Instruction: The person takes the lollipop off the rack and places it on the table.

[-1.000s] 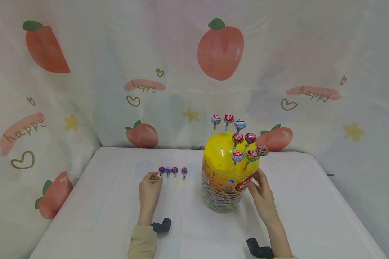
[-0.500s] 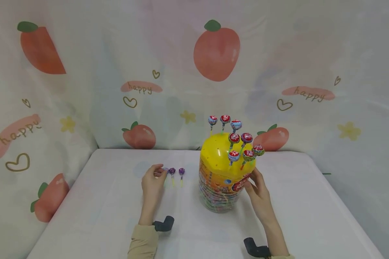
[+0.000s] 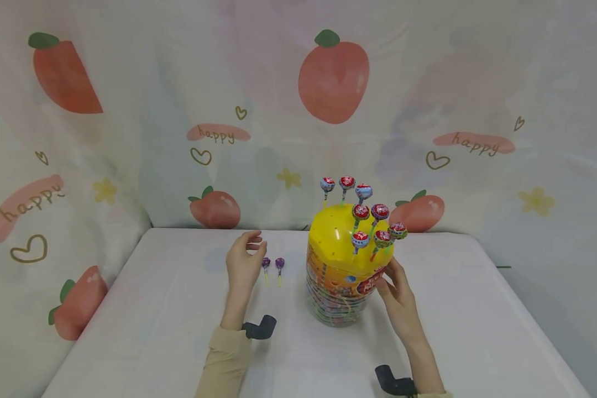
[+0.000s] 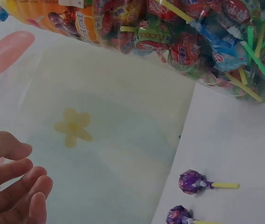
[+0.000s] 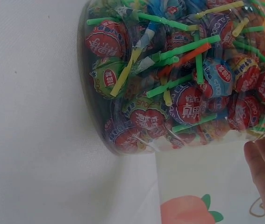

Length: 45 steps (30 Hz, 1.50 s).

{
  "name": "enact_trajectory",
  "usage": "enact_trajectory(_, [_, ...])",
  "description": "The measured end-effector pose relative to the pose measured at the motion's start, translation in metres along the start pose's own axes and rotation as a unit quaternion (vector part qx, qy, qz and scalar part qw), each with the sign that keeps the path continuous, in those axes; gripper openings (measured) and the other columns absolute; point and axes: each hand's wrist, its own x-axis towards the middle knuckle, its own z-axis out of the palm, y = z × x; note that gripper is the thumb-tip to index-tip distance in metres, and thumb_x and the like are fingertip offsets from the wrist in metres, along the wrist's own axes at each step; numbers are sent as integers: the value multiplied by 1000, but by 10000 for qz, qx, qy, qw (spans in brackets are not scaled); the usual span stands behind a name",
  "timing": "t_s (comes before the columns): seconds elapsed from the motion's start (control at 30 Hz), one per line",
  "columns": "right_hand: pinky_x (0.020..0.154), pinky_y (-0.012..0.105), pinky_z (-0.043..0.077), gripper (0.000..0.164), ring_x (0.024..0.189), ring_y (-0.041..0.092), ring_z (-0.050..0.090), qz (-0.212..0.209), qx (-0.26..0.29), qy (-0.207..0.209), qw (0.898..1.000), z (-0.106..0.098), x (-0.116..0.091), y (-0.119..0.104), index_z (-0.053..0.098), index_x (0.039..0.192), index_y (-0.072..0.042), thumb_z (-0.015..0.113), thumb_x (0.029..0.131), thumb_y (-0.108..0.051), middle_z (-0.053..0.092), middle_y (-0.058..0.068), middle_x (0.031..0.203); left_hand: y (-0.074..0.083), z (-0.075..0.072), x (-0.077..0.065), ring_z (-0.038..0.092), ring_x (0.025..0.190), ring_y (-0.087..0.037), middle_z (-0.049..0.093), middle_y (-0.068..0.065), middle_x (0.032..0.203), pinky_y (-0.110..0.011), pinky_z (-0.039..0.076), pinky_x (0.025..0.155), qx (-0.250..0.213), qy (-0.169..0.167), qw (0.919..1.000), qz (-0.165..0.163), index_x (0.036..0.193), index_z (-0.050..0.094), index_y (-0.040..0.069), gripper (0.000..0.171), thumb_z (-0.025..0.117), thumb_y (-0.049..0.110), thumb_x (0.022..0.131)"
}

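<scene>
Jar [image 3: 339, 301]: clear plastic, ribbed, upright right of centre, well apart from the table's [image 3: 457, 309] side edges. Glossy yellow lid [image 3: 328, 235], faceted rim, 8 ball-headed lollipops [image 3: 380, 211] standing in it. My right hand [image 3: 401, 305] rests relaxed fingers on its right wall. My left hand [image 3: 245, 262] is half curled; can't tell if it pinches anything. 2 crinkly purple lollipops [image 4: 191, 181] lie just right of it, then a flat white gap before the jar.

Plain beige cloth covers the forearms: the left sleeve [image 3: 223, 356] wrinkles in soft folds and ends at the wrist, while only a sliver of the right sleeve [image 3: 435, 394] shows. Each wrist carries a dark, smooth, elbow-shaped fitting, the left fitting [image 3: 261, 327] and right fitting [image 3: 394, 382] looking alike.
</scene>
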Motion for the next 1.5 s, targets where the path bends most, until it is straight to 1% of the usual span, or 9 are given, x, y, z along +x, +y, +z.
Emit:
enact_trajectory(0.1, [96,4,30,57,128,-7,33,-25,2,2,10000,0,0,0,23,152,-27,46,101,-18,35,4,153,8,2,2,69,83,-25,71,-11,94,-33,54,66,-7,-6,9998,184,109,69,5,26,71,10,83])
enact_trajectory(0.23, [96,3,30,56,127,-8,32,-47,-2,3,10000,0,0,0,23,152,-25,46,101,-18,36,4,152,20,4,5,69,83,-24,72,-10,96,-36,55,67,40,-60,9994,333,110,69,5,27,71,11,83])
enact_trajectory(0.37, [96,3,30,57,127,-8,32,-33,-9,13,10000,-1,0,0,23,152,-25,46,101,-19,36,4,152,30,5,9,69,84,-23,72,-9,97,-35,55,67,93,-94,9985,527,110,69,7,26,70,11,84])
enact_trajectory(0.5, [96,4,30,57,127,-8,32,-48,1,13,10000,-1,0,0,23,152,-25,46,101,-18,36,4,152,38,7,13,69,84,-21,73,-7,97,-34,55,67,103,-116,9978,649,110,69,9,26,69,11,84])
enact_trajectory(0.8, [96,3,30,57,127,-8,33,-67,-3,18,10000,-1,0,1,22,152,-25,46,101,-19,36,5,152,65,9,19,69,85,-24,72,-10,98,-36,57,69,-139,-306,9941,1035,112,69,7,27,69,11,85])
enact_trajectory(0.97, [96,3,30,57,128,-6,33,-25,-8,13,10000,0,0,1,22,152,-25,46,101,-19,35,6,153,81,13,21,68,84,-24,71,-10,99,-35,57,69,-329,-499,9908,1218,112,68,7,27,69,12,86])
enact_trajectory(1.1, [95,3,31,57,127,-7,33,-29,70,14,10000,0,0,-1,22,152,-25,46,101,-19,36,6,152,91,17,23,68,85,-22,70,-9,99,-33,57,70,-369,-688,9886,1290,113,68,8,27,68,13,87])
enact_trajectory(1.3, [96,3,31,57,127,-8,33,-85,139,-6,9999,0,0,-1,22,152,-25,46,101,-18,36,6,152,104,22,24,67,87,-23,70,-10,101,-32,56,70,-466,-861,9854,1393,114,67,7,27,68,13,88])
enact_trajectory(1.5, [95,3,31,57,125,-11,33,-133,55,29,9999,0,0,0,23,153,-22,47,101,-18,37,8,151,111,29,27,67,87,-24,70,-9,100,-30,55,68,-611,-998,9822,1469,115,67,7,27,67,14,88])
